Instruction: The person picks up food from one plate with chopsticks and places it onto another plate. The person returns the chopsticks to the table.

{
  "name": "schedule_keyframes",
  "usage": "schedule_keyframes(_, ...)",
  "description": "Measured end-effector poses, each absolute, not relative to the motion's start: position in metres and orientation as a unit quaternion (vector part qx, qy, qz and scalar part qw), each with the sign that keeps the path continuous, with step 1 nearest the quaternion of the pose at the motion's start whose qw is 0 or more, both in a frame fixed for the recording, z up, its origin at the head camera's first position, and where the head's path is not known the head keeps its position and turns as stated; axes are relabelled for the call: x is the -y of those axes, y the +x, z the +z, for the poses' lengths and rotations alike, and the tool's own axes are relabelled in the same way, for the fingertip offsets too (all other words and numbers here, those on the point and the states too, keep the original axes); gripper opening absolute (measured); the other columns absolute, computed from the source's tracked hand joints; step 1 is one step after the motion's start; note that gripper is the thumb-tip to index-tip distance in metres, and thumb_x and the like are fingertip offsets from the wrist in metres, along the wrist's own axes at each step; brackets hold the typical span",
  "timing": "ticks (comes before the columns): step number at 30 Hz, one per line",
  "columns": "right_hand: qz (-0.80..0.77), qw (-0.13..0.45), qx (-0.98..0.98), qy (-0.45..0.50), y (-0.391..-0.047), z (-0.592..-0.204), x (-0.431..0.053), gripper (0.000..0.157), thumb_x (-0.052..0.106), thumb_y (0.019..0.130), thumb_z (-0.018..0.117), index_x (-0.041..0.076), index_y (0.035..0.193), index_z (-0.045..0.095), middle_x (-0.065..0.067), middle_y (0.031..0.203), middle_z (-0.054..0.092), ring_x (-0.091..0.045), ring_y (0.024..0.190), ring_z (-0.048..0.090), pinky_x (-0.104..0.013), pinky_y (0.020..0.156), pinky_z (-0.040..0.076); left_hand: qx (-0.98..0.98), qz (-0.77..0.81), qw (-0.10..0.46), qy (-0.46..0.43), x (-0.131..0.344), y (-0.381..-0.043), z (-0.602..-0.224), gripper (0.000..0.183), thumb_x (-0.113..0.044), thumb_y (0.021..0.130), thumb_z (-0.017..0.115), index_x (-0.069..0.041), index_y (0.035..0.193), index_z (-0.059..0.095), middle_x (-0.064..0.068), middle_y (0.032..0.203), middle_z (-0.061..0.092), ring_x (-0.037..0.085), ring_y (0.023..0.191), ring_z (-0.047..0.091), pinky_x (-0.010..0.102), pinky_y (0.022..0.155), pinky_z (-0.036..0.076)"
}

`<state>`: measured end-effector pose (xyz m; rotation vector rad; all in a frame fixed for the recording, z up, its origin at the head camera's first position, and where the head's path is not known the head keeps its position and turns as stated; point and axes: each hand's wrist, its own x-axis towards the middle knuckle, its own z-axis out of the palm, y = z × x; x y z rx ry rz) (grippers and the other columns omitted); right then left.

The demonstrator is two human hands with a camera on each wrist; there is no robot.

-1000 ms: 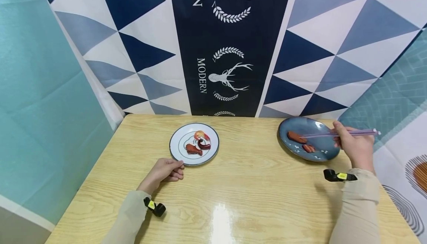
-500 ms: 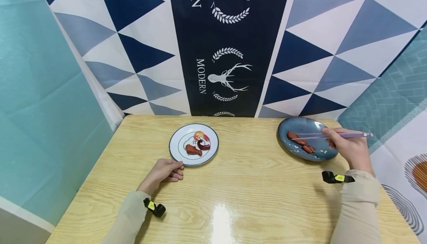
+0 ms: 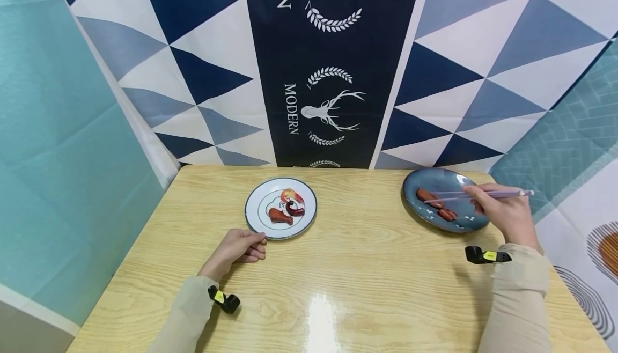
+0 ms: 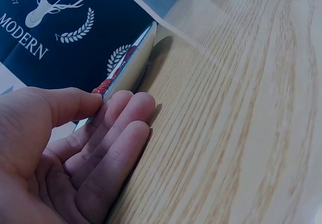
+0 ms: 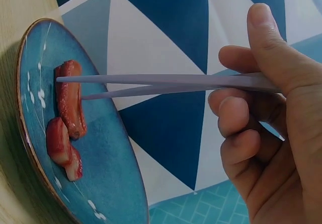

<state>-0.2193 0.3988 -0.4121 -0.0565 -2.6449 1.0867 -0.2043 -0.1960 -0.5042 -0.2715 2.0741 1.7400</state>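
In the head view my right hand point(image 3: 509, 213) holds a pair of pale purple chopsticks point(image 5: 166, 78) over the blue oval plate point(image 3: 446, 178). Their tips are slightly apart at a long reddish-brown piece of meat point(image 5: 69, 103); one crosses its face, the other is at its side. Against that piece lie smaller red-and-pale meat chunks point(image 5: 59, 141). My left hand point(image 3: 241, 247) pinches the near rim of the white plate point(image 3: 259, 196), thumb on top and fingers below. On it are a drumstick point(image 3: 280, 215), a shrimp point(image 3: 292, 196) and a dark curled piece point(image 3: 295, 210).
Both plates are near the back edge of the wooden table point(image 3: 357, 267), with a stretch of wood between them. A patterned cloth point(image 3: 333, 47) hangs right behind. Black cameras point(image 3: 478, 255) are strapped to both wrists.
My right hand has shifted a little left over the blue plate, and the chopstick tips have spread. The long meat piece now sits closer to the small chunks. The left hand stays put.
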Motion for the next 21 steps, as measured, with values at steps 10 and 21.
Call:
schedule_keyframes(10, 0.402, 0.139, 0.904, -0.051, -0.2179, -0.411, -0.3954, 0.038, 0.044, 0.096, 0.073, 0.007, 0.087, 0.077, 0.006, 0.06, 0.068, -0.01, 0.057, 0.063, -0.013, 0.055, 0.046, -0.745, 0.626, 0.208, -0.098, 0.1956, -0.2032, -0.5052, 0.032, -0.027, 0.102, 0.066, 0.004, 0.102, 0.073, 0.005, 0.078, 0.074, 0.011, 0.064, 0.073, 0.024, 0.063, 0.064)
schedule_keyframes(21, 0.38, 0.14, 0.913, -0.04, -0.2189, -0.4077, -0.3945, 0.041, 0.045, 0.096, 0.071, 0.006, 0.085, 0.078, 0.005, 0.059, 0.067, -0.01, 0.055, 0.061, -0.016, 0.054, 0.046, -0.748, 0.622, 0.205, -0.108, 0.1944, -0.204, -0.5045, 0.031, -0.028, 0.101, 0.067, 0.003, 0.102, 0.073, 0.006, 0.079, 0.074, 0.011, 0.064, 0.072, 0.023, 0.062, 0.064)
